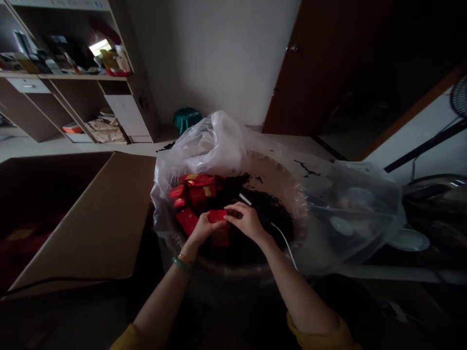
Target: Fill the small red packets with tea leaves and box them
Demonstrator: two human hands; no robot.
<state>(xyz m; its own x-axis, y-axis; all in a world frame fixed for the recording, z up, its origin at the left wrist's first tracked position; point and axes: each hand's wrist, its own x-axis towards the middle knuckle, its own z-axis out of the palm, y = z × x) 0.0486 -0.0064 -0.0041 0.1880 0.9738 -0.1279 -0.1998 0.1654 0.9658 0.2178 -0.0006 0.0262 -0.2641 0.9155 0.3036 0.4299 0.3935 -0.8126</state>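
Both my hands meet over a wide round container lined with clear plastic. My left hand, with a green bangle at its wrist, grips a small red box by its left side. The fingertips of my right hand pinch the right end of that same box. Just below it is another red piece; whether it is joined to the box I cannot tell. Dark loose leaves, looking like tea, fill much of the container. Several red packets with gold marks are heaped at its left.
An open cardboard box with red things inside stands on the left. A white strip and a thin curved white piece lie by the leaves. Plastic sheeting spreads right, near a fan. Shelves stand behind.
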